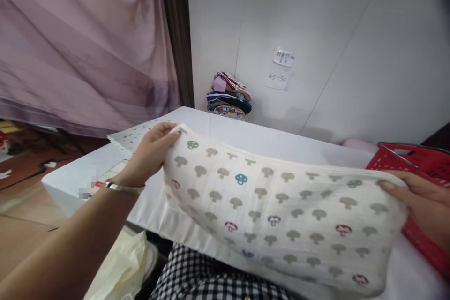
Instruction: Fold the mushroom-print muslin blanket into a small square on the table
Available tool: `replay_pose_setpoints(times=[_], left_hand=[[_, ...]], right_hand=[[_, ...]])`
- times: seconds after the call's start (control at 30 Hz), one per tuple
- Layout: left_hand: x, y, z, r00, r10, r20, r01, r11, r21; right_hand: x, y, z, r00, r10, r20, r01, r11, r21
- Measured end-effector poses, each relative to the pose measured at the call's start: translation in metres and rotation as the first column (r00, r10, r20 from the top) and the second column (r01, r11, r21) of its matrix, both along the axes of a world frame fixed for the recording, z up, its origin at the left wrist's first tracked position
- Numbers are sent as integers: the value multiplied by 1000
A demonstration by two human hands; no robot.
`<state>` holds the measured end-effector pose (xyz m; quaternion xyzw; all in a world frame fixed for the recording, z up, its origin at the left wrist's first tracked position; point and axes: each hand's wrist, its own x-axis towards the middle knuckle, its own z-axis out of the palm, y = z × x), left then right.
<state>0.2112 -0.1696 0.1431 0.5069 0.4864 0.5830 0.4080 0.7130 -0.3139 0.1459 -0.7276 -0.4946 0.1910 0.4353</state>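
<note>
A white cloth [267, 201] printed with grey and coloured mushrooms hangs stretched between my hands, above my lap and the table's front edge. My left hand [158, 147] pinches its upper left corner, thumb on top. At the other end my right hand [418, 197] grips the upper right corner; some of its fingers are hidden behind the cloth. The cloth sags in the middle and looks folded, with its lower edge hanging loose. Behind my left hand, another pale cloth [128, 136] with small dark marks lies on the white table [302, 143].
Folded clothes [229, 96] are stacked at the table's back against the wall. A red basket [418, 159] with a metal handle stands at the right. Paper signs [284, 57] are on the wall. A pink curtain [87, 47] hangs at the left, and a pale yellow bag [119, 262] sits below.
</note>
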Motion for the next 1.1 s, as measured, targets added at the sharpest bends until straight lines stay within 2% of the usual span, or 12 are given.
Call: replay_pose_setpoints(times=[0.1,0.2,0.37,0.43,0.53,0.6,0.67,0.73,0.83,0.93,1.0,1.1], left_hand=[[5,17,-17,992,-126,-21,119,974,-192],[6,26,-27,985,-173,3,167,944,-285],[13,37,-24,993,-23,-112,11,993,-114],[25,41,-16,981,-35,-193,28,999,-43],[53,44,0,949,-179,-261,178,984,-29],[76,43,10,897,-349,-270,349,936,-51],[101,39,19,798,-531,-285,536,842,-69],[124,33,25,669,-669,-325,688,722,-72],[152,22,29,504,-756,-417,816,575,-57],[167,19,28,466,-700,-541,833,553,4],[170,21,24,526,-549,-650,776,622,102],[167,21,18,678,-193,-709,570,747,341]], right_hand=[[-11,22,-2,1000,15,-21,-15,1000,-6],[-12,40,-7,994,82,-71,-85,995,-43],[-12,57,-16,979,204,14,-203,978,-37],[-24,59,-14,939,345,-1,-344,935,-84],[-57,60,-5,798,583,-154,-603,770,-208],[-83,62,1,683,682,-260,-730,647,-221],[-106,67,5,590,724,-357,-804,566,-181],[-124,75,7,523,722,-453,-836,537,-110],[-141,83,4,419,695,-584,-853,521,9],[-151,85,-4,366,650,-666,-838,542,68],[-155,85,-9,394,599,-697,-797,601,66],[-156,89,-17,466,529,-709,-708,704,60]])
